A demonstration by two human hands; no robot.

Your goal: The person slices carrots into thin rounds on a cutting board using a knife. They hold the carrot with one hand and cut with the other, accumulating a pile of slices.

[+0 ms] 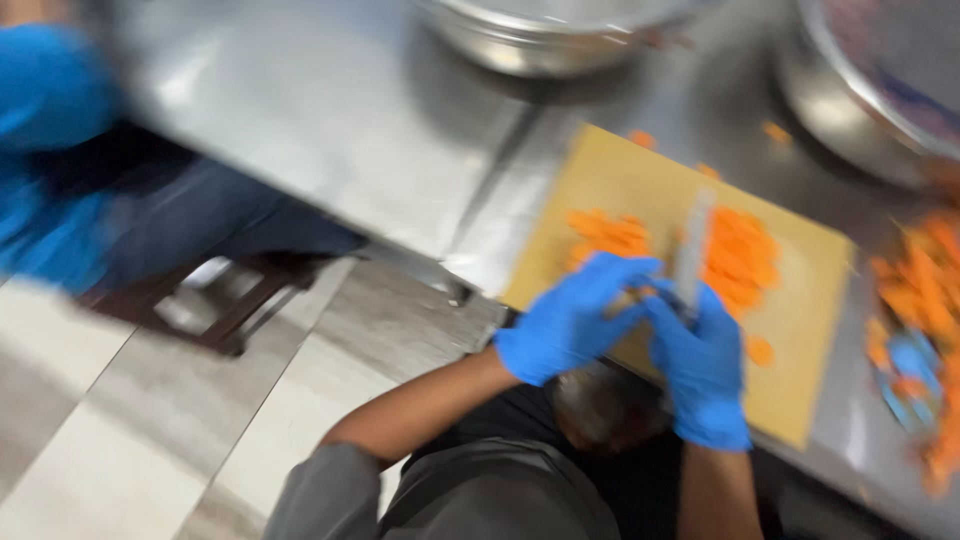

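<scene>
Carrot [740, 255] lies mostly chopped at the board's [800, 330] twelve o'clock, right hand [705, 370] closed round the knife [690, 260], left hand [575, 320] curled on something blurred.

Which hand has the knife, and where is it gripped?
The right hand holds the knife by its handle, blade pointing away; the left hand touches it near the handle.

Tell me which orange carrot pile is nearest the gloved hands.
The chopped carrot pile on the cutting board, right beside the knife; the other pile lies off the board by the frame's right edge.
</scene>
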